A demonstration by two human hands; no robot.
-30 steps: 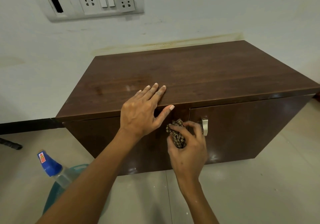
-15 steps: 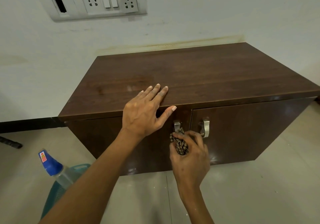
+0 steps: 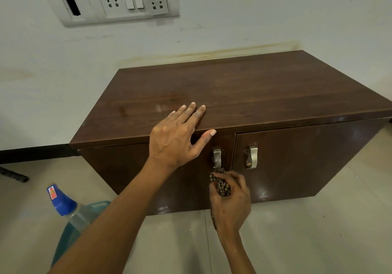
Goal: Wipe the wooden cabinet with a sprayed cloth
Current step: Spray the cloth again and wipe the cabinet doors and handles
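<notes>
Wiping the front of the dark brown wooden cabinet (image 3: 244,95), just under the left door's handle.

The right hand (image 3: 230,201), at lower centre of the frame, grips the bunched brown patterned cloth (image 3: 221,185) tightly against the left door; a second ago it covered the silver metal handle (image 3: 216,158), which now shows, so the stroke is travelling downward. The left hand (image 3: 176,137) stays flat and open on the cabinet's top edge, bracing. The camera has dipped slightly, too.

A low, dark-brown wooden cabinet (image 3: 244,95) is set against the wall — both doors shut. A bunched, brown patterned cloth (image 3: 221,185) is pressed to the left door.
</notes>
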